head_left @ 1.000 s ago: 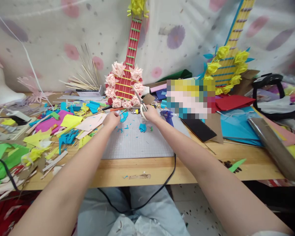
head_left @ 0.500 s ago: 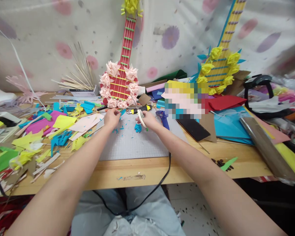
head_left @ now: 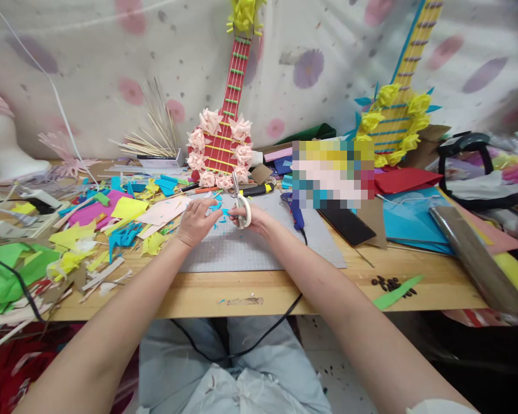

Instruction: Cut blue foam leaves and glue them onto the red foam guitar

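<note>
Over the grey cutting mat [head_left: 259, 250], my right hand [head_left: 254, 217] grips white-handled scissors [head_left: 239, 198] with the blades pointing up and away. My left hand [head_left: 195, 221] is closed, pinching a small blue paper piece [head_left: 223, 211] that reaches toward the scissors. The two hands nearly touch. Small blue paper scraps lie on the mat around them.
A red paper guitar [head_left: 224, 146] with pink flowers and a yellow one [head_left: 392, 123] lean on the cloth backdrop. Coloured paper scraps [head_left: 90, 230] cover the table's left side. A blue glue gun [head_left: 296, 211], a black phone [head_left: 345, 224], coloured sheets and a foil roll [head_left: 470, 259] lie to the right.
Both hands have come back toward me and closer together over the mat. The scissors, earlier tilted to the upper left, now stand nearly upright beside the blue piece.
</note>
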`<state>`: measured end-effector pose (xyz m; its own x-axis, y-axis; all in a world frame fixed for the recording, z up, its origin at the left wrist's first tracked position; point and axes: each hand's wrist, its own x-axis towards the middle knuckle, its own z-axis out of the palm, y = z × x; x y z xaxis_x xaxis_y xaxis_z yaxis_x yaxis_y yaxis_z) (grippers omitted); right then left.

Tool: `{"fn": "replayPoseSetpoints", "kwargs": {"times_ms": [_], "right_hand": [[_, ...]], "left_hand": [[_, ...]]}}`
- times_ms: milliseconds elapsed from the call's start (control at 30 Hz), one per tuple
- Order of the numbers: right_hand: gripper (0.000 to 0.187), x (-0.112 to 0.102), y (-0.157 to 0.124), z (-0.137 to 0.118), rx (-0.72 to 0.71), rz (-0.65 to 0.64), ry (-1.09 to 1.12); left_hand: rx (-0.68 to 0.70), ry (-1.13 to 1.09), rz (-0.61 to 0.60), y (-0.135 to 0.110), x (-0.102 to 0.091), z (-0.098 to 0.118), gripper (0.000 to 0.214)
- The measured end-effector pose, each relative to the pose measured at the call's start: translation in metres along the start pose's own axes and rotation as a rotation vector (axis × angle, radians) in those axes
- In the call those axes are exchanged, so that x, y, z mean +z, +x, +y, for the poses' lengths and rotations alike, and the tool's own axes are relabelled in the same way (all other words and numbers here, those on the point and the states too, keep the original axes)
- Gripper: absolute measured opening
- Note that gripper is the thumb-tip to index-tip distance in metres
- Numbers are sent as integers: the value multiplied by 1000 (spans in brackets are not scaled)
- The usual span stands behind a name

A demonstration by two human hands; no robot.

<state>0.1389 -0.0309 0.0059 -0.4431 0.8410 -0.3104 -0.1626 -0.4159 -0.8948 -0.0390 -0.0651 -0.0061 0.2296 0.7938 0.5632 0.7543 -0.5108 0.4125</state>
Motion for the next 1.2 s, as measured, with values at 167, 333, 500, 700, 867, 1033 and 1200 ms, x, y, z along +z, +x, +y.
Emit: {"fn": "replayPoseSetpoints", "kwargs": {"times_ms": [167,333,500,700,867,1033,1200], "right_hand": [[26,8,5,9,-91,199,-71],[33,21,10,24,-175,332,-36],[35,24,13,35,-271,352,-133],[40,-3,-11,10,-230,-46,-508],[47,-27,-32,-13,-123,-397,-801],[51,-34,-31,-12,-8,-542,-740],[50,-35,-28,-8,105,-568,-590]], "left_hand": [[-388,-253,260,-11,19,8,31],[-767,-764,340,-5,44,27,20],[-785,-952,273,-4,49,29,18],[-739,-1143,226,-9,45,23,25],[-755,-1313,276,-7,41,26,26],[-800,-1370,247,-4,36,30,20],[-821,-1353,169,-1,26,31,14]]}}
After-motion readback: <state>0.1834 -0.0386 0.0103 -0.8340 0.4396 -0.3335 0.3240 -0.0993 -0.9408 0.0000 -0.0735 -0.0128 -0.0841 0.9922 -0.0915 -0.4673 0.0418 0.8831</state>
